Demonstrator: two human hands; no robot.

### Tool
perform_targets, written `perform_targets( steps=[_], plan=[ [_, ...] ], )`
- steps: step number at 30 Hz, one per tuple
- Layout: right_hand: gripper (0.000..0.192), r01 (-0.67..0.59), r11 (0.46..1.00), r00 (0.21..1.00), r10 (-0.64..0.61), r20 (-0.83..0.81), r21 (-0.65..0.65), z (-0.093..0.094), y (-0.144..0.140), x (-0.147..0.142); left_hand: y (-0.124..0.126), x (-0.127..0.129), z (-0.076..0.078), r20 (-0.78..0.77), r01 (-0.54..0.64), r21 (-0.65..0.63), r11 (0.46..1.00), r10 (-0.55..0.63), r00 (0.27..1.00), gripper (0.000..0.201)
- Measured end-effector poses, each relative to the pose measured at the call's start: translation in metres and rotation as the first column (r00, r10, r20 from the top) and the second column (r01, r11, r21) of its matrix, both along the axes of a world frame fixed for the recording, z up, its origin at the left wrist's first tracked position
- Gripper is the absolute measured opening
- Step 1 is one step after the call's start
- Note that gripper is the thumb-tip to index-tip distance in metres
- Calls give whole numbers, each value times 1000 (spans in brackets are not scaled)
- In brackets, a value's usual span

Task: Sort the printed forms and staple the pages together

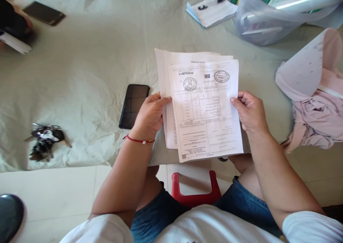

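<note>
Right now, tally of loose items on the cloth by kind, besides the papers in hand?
Phones: 2, one beside the left hand at, one top left
Key bunch: 1
Notepad with pen: 1
Plastic bag of goods: 1
Pink cloth heap: 1
Total: 6

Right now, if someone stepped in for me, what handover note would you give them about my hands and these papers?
Left hand: grips the left edge of the stack of papers, thumb on top.
Right hand: pinches the right edge of the same stack.
Papers: several printed sheets, fanned unevenly, held over the cloth-covered surface. The black phone lies just left of the left hand, the keys further left.
Done: the sheets are gathered in both hands.
Left: their edges are not yet squared.
</note>
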State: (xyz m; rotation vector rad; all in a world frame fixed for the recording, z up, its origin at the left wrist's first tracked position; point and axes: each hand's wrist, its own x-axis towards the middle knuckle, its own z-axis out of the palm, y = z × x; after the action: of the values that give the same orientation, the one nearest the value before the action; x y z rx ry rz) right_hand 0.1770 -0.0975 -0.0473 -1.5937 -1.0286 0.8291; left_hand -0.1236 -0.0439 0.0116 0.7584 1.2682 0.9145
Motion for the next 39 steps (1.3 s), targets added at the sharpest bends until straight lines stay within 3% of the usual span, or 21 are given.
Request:
perform_targets(
  steps=[16, 21, 24, 28, 31, 33, 36, 39],
  plan=[
    [17, -11, 1000, 1000, 11, 7, -10, 2, -1, -1, -1, -3, -3, -13, 19, -14, 1000, -19, 1000, 17],
    [15, -77, 996, 996, 79, 52, -45, 6, 7, 20, -1, -1, -8, 14, 22, -26, 999, -22, 1000, 19],
    [7, 18, 1000, 984, -20, 175, 15, 23, 14, 43, -2, 2, -9, 30, 47, -35, 998, -46, 998, 17],
    [21, 88, 972, 869, -181, 461, 216, 72, 6, 51, -5, 6, -10, 38, 76, -47, 996, -74, 997, 15],
    [34, -78, 938, 699, -191, 689, 339, 104, -6, 23, -8, 9, -9, 46, 89, -30, 996, -88, 995, 17],
    [33, -164, 899, 677, -197, 710, 406, 111, -9, -5, -10, 12, -9, 59, 101, -29, 994, -99, 993, 18],
    [30, -314, 839, 733, -83, 675, 444, 96, -5, -48, -13, 20, -10, 104, 106, -54, 993, -100, 990, 18],
    [40, -612, 700, 649, 180, 739, 367, 66, -1, -80, -15, 27, -8, 174, 105, -93, 990, -88, 981, 17]
  ],
)
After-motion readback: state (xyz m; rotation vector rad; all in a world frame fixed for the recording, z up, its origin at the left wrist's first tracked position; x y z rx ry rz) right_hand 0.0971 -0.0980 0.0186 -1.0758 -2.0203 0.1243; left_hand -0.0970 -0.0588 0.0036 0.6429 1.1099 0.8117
